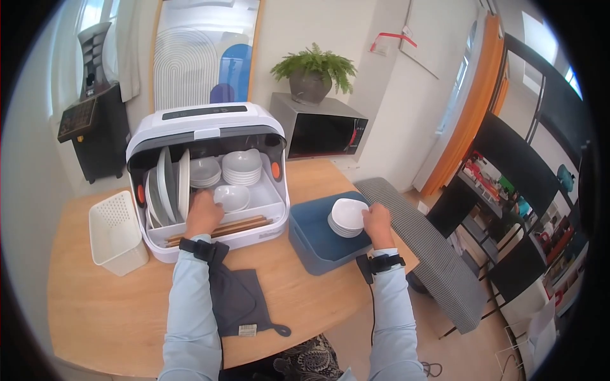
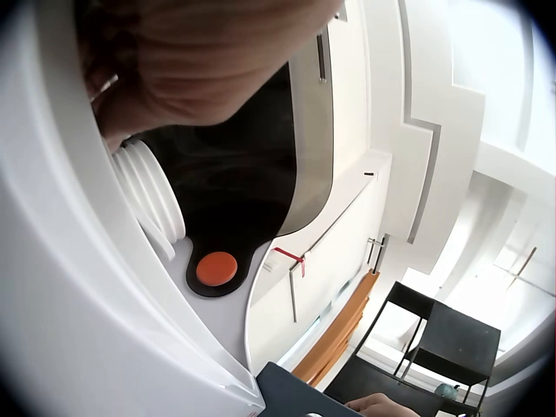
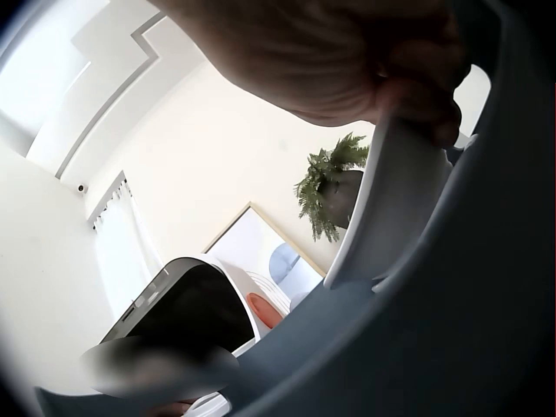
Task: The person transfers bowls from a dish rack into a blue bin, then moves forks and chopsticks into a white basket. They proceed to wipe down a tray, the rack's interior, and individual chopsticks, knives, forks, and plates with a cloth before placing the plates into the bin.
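Note:
My left hand (image 1: 204, 214) reaches into the white dish cabinet (image 1: 254, 236), its thumb and fingers at the left rim of a white bowl (image 1: 232, 199) at the front of the rack. Part of its grip is hidden. Behind that bowl stand a stack of white bowls (image 1: 242, 169) and a second bowl stack (image 1: 204, 171). Several plates (image 1: 166, 187) are upright on the left. In the blue basin (image 1: 311, 257), my right hand (image 1: 377, 225) pinches the right rim of a small stack of white bowls (image 1: 347, 217); the right wrist view shows fingers curled over a bowl (image 3: 391, 195).
Wooden chopsticks (image 1: 244, 225) lie in the cabinet's front tray. A white perforated basket (image 1: 117, 235) stands at its left. A grey cloth (image 1: 238, 298) lies on the wooden table (image 1: 114, 317) under the left forearm. Behind are a microwave (image 1: 327, 133) and a potted fern (image 1: 311, 82); a checked bench (image 1: 432, 267) is at right.

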Tool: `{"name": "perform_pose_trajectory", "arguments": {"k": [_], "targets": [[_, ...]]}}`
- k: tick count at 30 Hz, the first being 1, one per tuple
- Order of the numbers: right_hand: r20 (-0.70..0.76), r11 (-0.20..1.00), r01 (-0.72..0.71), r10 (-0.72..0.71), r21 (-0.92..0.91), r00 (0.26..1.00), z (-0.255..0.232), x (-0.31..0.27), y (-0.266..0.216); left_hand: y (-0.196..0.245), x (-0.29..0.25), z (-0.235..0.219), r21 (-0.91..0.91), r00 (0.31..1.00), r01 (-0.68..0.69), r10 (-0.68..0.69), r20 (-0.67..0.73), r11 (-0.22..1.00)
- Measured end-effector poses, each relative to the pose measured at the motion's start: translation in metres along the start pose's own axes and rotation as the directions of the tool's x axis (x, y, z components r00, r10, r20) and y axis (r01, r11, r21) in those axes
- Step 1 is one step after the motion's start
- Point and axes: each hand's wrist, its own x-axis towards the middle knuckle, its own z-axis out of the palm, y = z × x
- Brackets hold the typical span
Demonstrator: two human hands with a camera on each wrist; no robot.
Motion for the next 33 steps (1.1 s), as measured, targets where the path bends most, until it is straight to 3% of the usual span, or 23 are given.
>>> {"name": "perform_pose_trajectory", "arguments": {"k": [11, 17, 18, 20, 23, 26, 29, 33], "targets": [[-0.017, 0.999, 0.044, -0.044, 0.01, 0.999, -0.009, -0.01, -0.003, -0.001, -0.001, 0.001, -0.034, 1.0, 0.013, -0.013, -0.006, 0.999], [0.058, 0.973, 0.193, -0.202, 0.124, 0.978, 0.001, -0.011, 0.0, -0.004, -0.001, 0.004, -0.04, 1.0, 0.012, -0.012, -0.003, 0.999], [-0.001, 0.965, 0.222, -0.224, 0.143, 0.975, 0.001, -0.012, -0.001, -0.006, 0.0, 0.006, -0.044, 1.0, 0.013, -0.013, 0.013, 0.999], [-0.117, 0.939, 0.293, -0.275, 0.182, 0.954, -0.019, -0.023, -0.033, -0.007, 0.001, 0.003, -0.047, 0.999, 0.019, -0.018, 0.033, 0.999], [-0.167, 0.862, 0.389, -0.353, 0.325, 0.921, -0.049, -0.042, -0.087, 0.0, -0.002, -0.002, -0.052, 0.998, 0.034, -0.032, 0.051, 0.998], [-0.029, 0.77, 0.372, -0.419, 0.518, 0.908, -0.069, -0.067, -0.141, 0.002, -0.004, -0.004, -0.025, 0.998, 0.041, -0.04, 0.057, 0.999], [0.039, 0.713, 0.378, -0.493, 0.59, 0.869, -0.055, -0.084, -0.177, 0.003, -0.004, -0.005, -0.05, 0.997, 0.061, -0.058, 0.06, 0.997], [0.151, 0.771, 0.39, -0.523, 0.503, 0.839, -0.011, -0.089, -0.212, 0.002, -0.002, -0.005, -0.056, 0.994, 0.08, -0.075, 0.082, 0.995]]}}
